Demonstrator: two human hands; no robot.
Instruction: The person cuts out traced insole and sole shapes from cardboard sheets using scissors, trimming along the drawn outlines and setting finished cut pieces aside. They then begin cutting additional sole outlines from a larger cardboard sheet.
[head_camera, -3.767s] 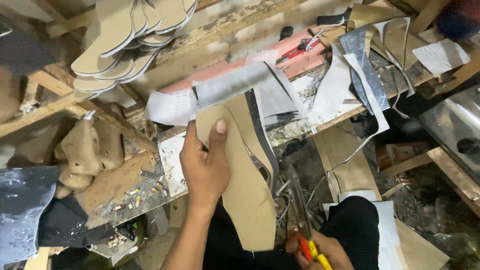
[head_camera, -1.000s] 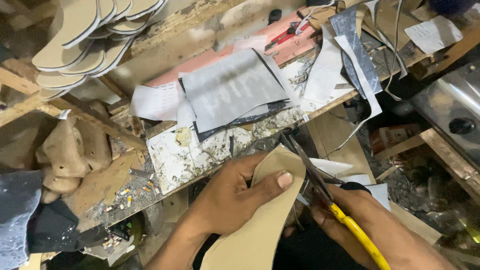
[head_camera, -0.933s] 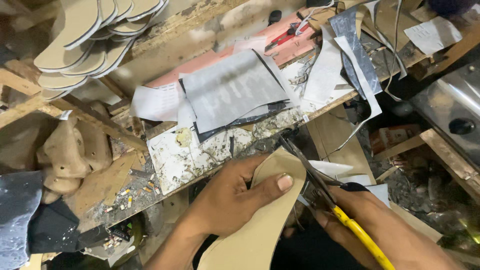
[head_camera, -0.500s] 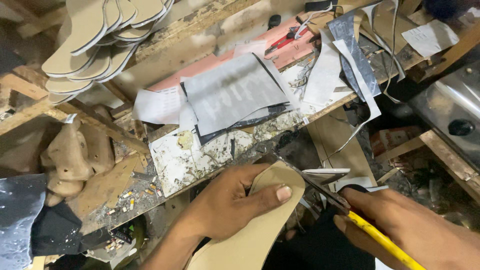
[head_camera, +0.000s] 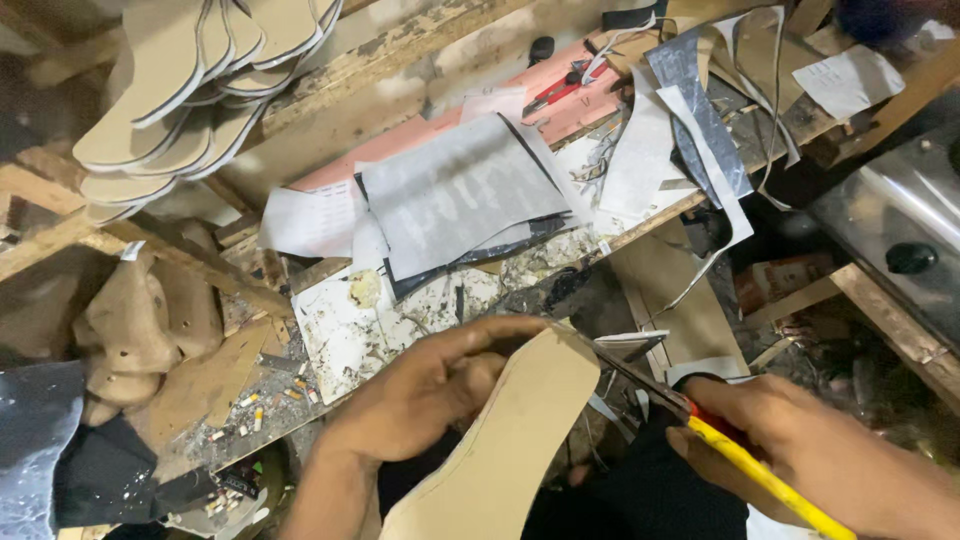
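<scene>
In the lower middle of the frame the left hand (head_camera: 425, 395) has its fingers clamped on the tan sole-shaped board (head_camera: 510, 450), and the right hand (head_camera: 790, 455), closed around the yellow-handled scissors (head_camera: 700, 425), should, I think, cut slowly along the curved edge while the board is turned little by little.

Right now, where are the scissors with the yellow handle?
In the head view, the scissors are low on the right, held in the right hand. Their blades touch the edge of the tan sole-shaped board that the left hand holds.
</scene>
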